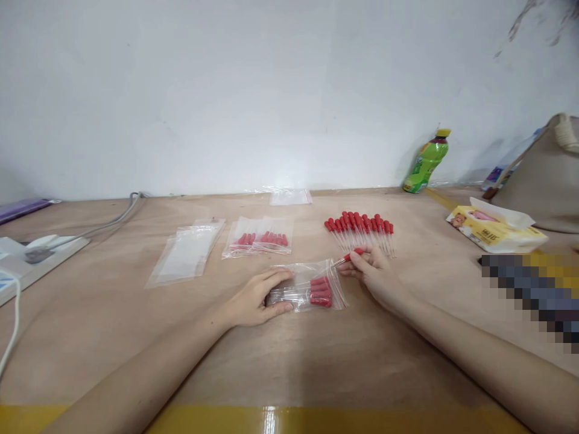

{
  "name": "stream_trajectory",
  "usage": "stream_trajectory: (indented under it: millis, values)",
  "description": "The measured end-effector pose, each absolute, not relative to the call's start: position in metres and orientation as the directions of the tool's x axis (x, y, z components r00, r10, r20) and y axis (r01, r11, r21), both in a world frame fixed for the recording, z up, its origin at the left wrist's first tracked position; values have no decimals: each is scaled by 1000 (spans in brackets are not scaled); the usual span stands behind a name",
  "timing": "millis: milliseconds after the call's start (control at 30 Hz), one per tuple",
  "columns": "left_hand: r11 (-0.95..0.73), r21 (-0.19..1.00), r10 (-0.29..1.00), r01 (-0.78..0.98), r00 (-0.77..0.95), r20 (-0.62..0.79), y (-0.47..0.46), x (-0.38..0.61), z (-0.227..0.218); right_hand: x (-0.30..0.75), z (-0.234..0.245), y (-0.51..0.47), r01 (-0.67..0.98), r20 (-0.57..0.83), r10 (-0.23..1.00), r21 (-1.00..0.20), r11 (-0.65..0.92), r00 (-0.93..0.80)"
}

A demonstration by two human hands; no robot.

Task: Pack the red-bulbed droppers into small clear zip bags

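My left hand (257,296) grips the left end of a clear zip bag (312,288) lying on the wooden table (280,361); several red-bulbed droppers are inside it. My right hand (373,271) pinches one red-bulbed dropper (350,257) at the bag's open right end, its glass tip pointing into the bag. Just behind that hand lies a loose row of several red-bulbed droppers (362,229).
Two filled zip bags (260,240) lie behind the held bag, with a stack of empty bags (187,253) to their left and another empty bag (290,196) by the wall. A green bottle (427,161), a tissue pack (495,229), a beige bag (547,175) and a power strip (36,256) with cables stand around.
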State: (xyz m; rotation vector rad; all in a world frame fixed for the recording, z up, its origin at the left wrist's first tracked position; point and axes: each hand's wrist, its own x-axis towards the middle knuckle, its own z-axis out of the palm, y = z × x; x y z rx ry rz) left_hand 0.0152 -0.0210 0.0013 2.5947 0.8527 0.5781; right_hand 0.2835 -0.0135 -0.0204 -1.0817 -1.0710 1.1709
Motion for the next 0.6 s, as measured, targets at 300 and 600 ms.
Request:
stream_trajectory:
  millis: [300, 600]
  values:
    - [-756, 445, 622, 481, 738, 260, -21, 15, 2, 282, -6, -17, 148, -103, 972, -986, -72, -211]
    - [-763, 436, 616, 477, 741, 268, -21, 15, 2, 277, -8, -13, 222, -118, 975, -972, -75, -187]
